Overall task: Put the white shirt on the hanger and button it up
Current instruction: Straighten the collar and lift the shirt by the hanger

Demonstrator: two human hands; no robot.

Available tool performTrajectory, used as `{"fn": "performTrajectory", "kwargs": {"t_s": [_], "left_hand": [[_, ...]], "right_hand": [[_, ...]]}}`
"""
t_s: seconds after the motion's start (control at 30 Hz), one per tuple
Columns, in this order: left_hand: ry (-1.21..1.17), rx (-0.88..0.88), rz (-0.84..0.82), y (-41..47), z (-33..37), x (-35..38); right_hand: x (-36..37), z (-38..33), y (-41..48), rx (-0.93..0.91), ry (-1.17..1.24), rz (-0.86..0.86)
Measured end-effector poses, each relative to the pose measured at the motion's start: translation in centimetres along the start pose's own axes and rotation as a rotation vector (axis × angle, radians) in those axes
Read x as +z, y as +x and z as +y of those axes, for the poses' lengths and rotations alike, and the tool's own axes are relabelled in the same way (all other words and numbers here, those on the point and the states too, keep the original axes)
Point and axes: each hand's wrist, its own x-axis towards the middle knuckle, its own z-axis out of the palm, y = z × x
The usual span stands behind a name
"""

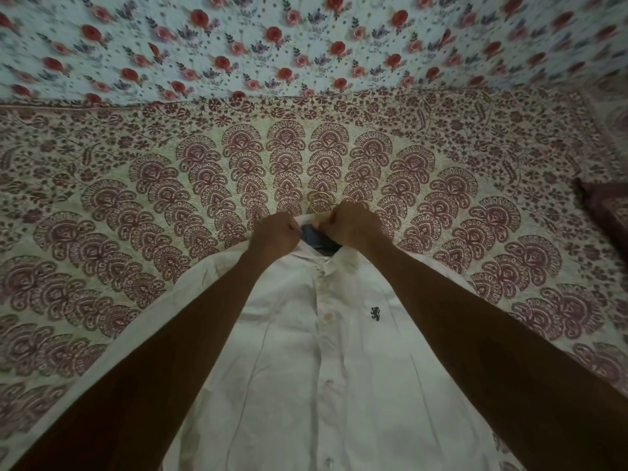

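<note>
Reaching out over the bed, you've got both fists up at the neck of the white shirt (pixel 339 351), and that's where all the action is. Your left hand (pixel 277 232) is curled tight on the collar's left side, your right hand (pixel 348 222) bunched on the right side, each one gripping collar cloth with the fingers fully folded in. Between the two fists a dark collar lining (pixel 317 237) shows, partly covered by your knuckles. Just beyond your right hand the gold hook of the hanger (pixel 319 200) pokes out from the neck opening; the rest of the hanger is hidden under the fabric, so you can't see how it sits in the shoulders.

The shirt lies flat, front up, on the maroon patterned bedspread (pixel 136 185), collar away from you, hem running out of view at the bottom. Your two bare forearms cross over its shoulders and cover both sleeves. Count the buttons (pixel 328 316) along the placket: four show clearly, and the front panels lie closed down the middle. One small dark logo (pixel 374 311) sits on the chest, right of the placket.

Further back, one rose-print sheet (pixel 306 45) spans the top. At the far right edge, one dark red cushion (pixel 608 205) sits well apart from the shirt.
</note>
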Motion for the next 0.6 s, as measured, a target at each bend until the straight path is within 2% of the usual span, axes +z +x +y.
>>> {"fn": "performTrajectory", "kwargs": {"t_s": [0.13,0.3,0.4,0.5,0.6], "left_hand": [[-0.137,-0.066,-0.023,-0.1,0.3,-0.3],[-0.132,-0.062,0.038,-0.3,0.2,0.4],[-0.168,-0.078,0.035,0.0,-0.1,0.7],[-0.201,-0.031,0.079,0.3,-0.1,0.4],[-0.154,-0.012,0.097,1.3,-0.5,-0.6]], "right_hand": [[0.7,-1.4,1.0,0.111,-0.071,-0.029],[1.1,-1.7,2.6,0.152,0.125,-0.035],[-0.3,-2.9,1.9,0.132,0.069,0.094],[-2.2,-3.5,2.7,0.047,0.181,0.327],[-3.9,-3.2,3.1,0.003,0.302,0.351]]}}
